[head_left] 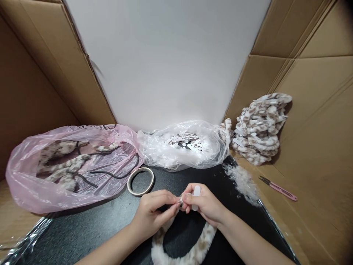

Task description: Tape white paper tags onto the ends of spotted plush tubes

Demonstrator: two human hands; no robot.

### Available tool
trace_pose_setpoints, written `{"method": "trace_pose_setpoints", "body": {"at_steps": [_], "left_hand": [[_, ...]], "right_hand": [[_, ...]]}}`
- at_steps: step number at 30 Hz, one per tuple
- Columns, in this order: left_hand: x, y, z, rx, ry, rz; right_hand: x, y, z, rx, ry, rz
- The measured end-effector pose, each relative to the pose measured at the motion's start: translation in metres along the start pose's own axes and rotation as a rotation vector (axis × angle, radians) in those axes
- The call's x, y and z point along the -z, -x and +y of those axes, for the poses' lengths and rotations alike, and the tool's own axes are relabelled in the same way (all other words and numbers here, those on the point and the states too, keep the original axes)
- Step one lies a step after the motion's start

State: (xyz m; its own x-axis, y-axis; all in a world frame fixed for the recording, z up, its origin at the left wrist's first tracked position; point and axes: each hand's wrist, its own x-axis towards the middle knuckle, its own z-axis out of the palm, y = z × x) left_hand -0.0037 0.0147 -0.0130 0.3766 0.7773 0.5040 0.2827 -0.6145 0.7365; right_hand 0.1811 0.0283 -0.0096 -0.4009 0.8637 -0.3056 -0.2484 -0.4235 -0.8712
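Note:
A white-and-brown fluffy band (187,257) curves in a U below my hands, at the front of the black table. My left hand (154,209) pinches a small pale end of it between thumb and index finger. Against those fingertips, my right hand (202,202) grips the same spot, thumb pressed down. A white rounded tab (196,195) sticks out above and below the right thumb. Just what lies between the fingertips is too small to make out. The band's right side runs up under my right hand.
A roll of tape (140,182) lies beyond my left hand. Behind are a pink bag (24,184) with furry bands and a clear bag (157,158) of white tabs. At right stand a furry band pile (261,129), fluff (244,184) and pink thread snips (281,189). Cardboard walls enclose the sides.

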Motion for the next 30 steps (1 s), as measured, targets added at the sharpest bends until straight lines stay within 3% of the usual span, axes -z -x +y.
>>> {"method": "trace_pose_setpoints", "body": {"at_steps": [4, 6, 8, 13, 15, 18, 22, 30], "left_hand": [[0.002, 0.004, -0.003, -0.099, -0.078, -0.027], [0.004, 0.002, -0.002, -0.064, -0.023, -0.074], [0.006, -0.002, 0.000, 0.092, 0.077, -0.113], [0.006, -0.011, 0.000, 0.644, 0.517, -0.210], [0.005, -0.011, -0.002, 0.768, 0.645, -0.238], [0.003, -0.010, -0.003, 0.843, 0.657, -0.262], [0.001, -0.009, 0.003, 0.785, 0.530, -0.277], [-0.004, -0.005, 0.018, 0.354, -0.134, -0.210]], "right_hand": [[-0.001, 0.001, 0.002, -0.112, -0.100, 0.039], [-0.002, 0.001, 0.002, -0.145, -0.100, 0.059], [-0.002, 0.001, 0.003, -0.138, -0.076, 0.067], [-0.002, 0.000, 0.003, -0.040, 0.015, 0.036], [-0.002, 0.001, 0.002, -0.012, 0.052, 0.028], [-0.004, 0.003, -0.001, 0.022, 0.119, 0.038], [-0.007, 0.006, -0.002, 0.067, 0.218, 0.062], [-0.007, 0.008, 0.001, 0.091, 0.335, 0.061]]}}
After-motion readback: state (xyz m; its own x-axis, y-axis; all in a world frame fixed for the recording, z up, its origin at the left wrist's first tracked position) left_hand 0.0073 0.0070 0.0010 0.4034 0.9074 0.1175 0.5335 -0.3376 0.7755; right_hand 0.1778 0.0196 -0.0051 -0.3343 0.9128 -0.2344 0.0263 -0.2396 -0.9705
